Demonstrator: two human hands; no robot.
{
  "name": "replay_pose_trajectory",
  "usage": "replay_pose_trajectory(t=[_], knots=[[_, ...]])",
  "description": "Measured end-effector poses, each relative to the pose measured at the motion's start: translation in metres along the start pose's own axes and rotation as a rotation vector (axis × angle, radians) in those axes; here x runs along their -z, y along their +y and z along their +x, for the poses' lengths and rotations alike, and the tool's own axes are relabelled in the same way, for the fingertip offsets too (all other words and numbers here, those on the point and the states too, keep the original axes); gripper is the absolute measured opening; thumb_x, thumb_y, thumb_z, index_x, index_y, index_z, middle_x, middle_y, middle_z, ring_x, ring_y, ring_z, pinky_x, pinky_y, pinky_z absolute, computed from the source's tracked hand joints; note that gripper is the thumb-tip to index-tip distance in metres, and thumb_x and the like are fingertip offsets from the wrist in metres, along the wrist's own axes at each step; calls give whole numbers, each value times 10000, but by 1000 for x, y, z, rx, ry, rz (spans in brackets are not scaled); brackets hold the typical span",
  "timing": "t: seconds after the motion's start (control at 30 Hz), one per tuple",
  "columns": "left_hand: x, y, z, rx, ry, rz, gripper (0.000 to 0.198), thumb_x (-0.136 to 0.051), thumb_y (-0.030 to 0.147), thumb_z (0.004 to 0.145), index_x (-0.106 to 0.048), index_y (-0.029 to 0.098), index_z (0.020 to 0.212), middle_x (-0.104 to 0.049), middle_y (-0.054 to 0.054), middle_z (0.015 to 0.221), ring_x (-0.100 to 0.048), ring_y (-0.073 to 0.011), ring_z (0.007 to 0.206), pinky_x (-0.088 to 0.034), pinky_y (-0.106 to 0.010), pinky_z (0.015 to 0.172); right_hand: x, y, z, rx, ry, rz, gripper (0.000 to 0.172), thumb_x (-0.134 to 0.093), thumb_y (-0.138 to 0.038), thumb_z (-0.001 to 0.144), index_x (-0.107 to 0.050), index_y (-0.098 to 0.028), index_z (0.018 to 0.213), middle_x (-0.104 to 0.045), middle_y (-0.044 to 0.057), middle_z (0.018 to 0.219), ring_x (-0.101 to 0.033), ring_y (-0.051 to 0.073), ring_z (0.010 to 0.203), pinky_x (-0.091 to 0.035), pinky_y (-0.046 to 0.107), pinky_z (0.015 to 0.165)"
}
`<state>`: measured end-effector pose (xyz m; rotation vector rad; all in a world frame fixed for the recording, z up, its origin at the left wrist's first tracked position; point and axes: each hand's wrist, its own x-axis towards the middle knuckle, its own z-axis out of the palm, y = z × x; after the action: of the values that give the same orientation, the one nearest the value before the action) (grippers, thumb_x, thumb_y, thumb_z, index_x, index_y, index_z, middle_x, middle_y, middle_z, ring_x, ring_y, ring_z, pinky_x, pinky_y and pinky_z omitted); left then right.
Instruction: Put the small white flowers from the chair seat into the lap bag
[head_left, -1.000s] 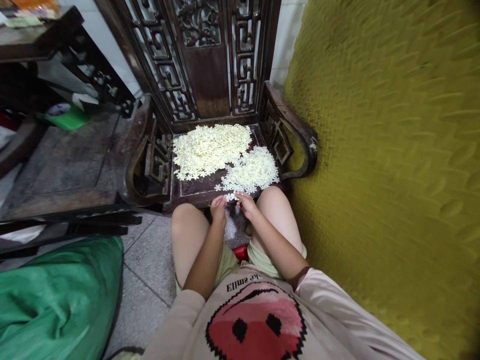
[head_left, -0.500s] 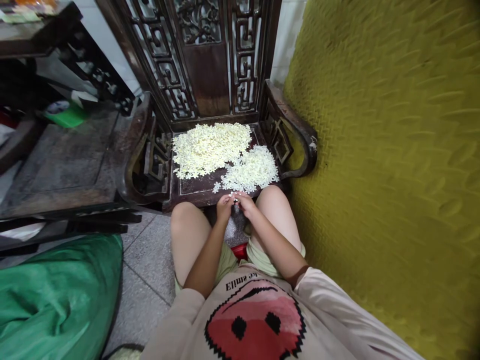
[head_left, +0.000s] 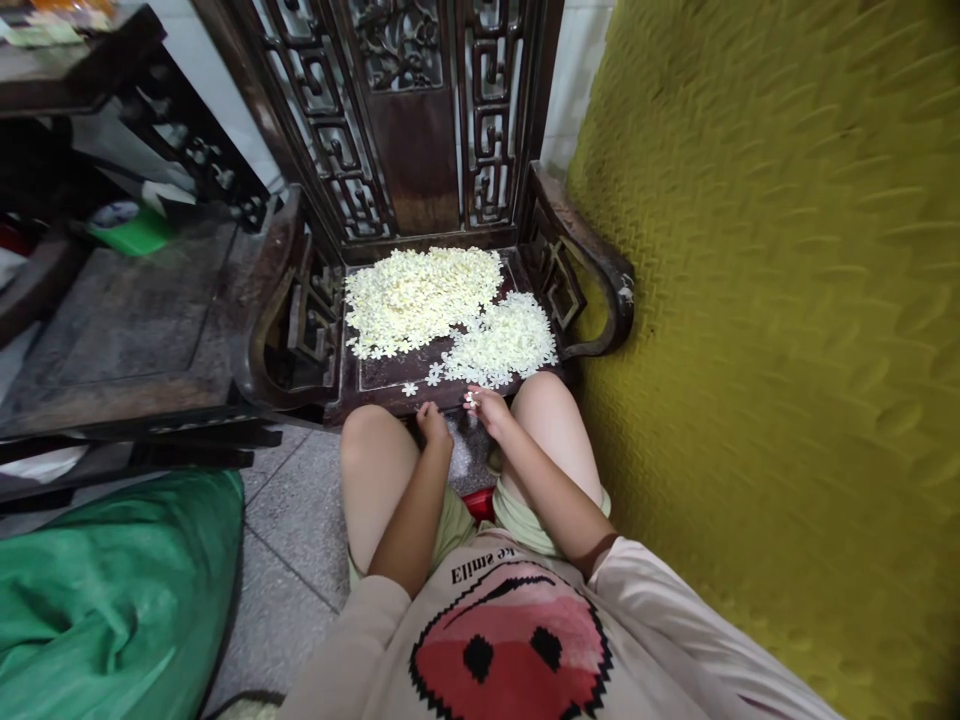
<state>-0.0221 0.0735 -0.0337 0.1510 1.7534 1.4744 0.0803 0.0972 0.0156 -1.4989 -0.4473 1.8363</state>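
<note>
My right hand (head_left: 489,410) is closed round small white flowers (head_left: 472,399) that show at its fingertips, just in front of the chair seat's edge. To its left, my left hand (head_left: 434,424) is curled with fingers together; whether anything is in them is too small to tell. A single white flower (head_left: 409,389) lies on the seat's front edge, beyond my left hand and apart from it. On the seat (head_left: 394,374) rest two heaps: a large creamy-white flower heap (head_left: 424,295) at the back left and a smaller, whiter flower heap (head_left: 506,338) at the front right.
The dark carved wooden chair has armrests on both sides (head_left: 259,350) (head_left: 611,285). A yellow textured mat (head_left: 765,330) stands along the right. At left are a wooden surface (head_left: 120,320) with a green tape roll (head_left: 131,230) and a green cloth bundle (head_left: 120,590) below.
My hands have come apart; the left has moved left and back toward my knee. A single flower now lies on the seat's front edge. The right hand has hardly moved.
</note>
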Motion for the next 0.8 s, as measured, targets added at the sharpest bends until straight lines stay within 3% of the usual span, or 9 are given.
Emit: replay_pose_trajectory(t=[0.13, 0.23, 0.33, 0.47, 0.63, 0.8], knots=[[-3, 5, -23, 85, -183, -10, 284, -546, 346, 707, -604, 132, 884, -575, -18, 716, -487, -70, 524, -367, -213, 541, -2, 3, -2, 56, -24, -57, 142, -590, -126, 700, -597, -151, 839, -637, -13, 652, -545, 69, 513, -370, 178, 494], [-5, 16, -31, -67, -342, 0, 324, -593, 416, 672, -619, 137, 835, -593, -18, 711, -519, -91, 572, -397, -228, 580, -2, 4, -3, 103, -52, -73, 102, -652, -152, 654, -621, -143, 751, -620, -20, 582, -532, 76, 500, -368, 191, 503], [-5, 20, -32, -148, -417, 22, 335, -672, 385, 602, -617, 143, 827, -602, -16, 690, -546, -113, 599, -423, -248, 613, 1, 5, -1, 145, -76, -72, 123, -702, -167, 594, -641, -131, 695, -611, -20, 547, -502, 70, 477, -357, 197, 502], [-5, 19, -31, -134, -425, 2, 315, -695, 356, 569, -609, 142, 783, -605, -12, 663, -538, -101, 573, -412, -241, 608, 3, 7, 2, 159, -106, -89, 137, -717, -201, 581, -655, -120, 672, -593, -19, 516, -474, 64, 468, -339, 194, 489], [-6, 19, -29, -66, -373, -13, 275, -697, 348, 560, -585, 136, 696, -586, -3, 611, -500, -85, 535, -367, -222, 566, 0, 5, 0, 73, -124, -30, 91, -610, -217, 708, -649, -136, 709, -620, 0, 577, -512, 65, 500, -383, 179, 507], [-6, 17, -27, -63, -340, -9, 248, -670, 351, 602, -580, 137, 689, -587, -5, 614, -507, -89, 546, -370, -226, 587, 0, 3, -3, 67, -136, -29, 95, -633, -125, 650, -643, -137, 743, -636, 2, 614, -553, 72, 551, -416, 173, 544]])
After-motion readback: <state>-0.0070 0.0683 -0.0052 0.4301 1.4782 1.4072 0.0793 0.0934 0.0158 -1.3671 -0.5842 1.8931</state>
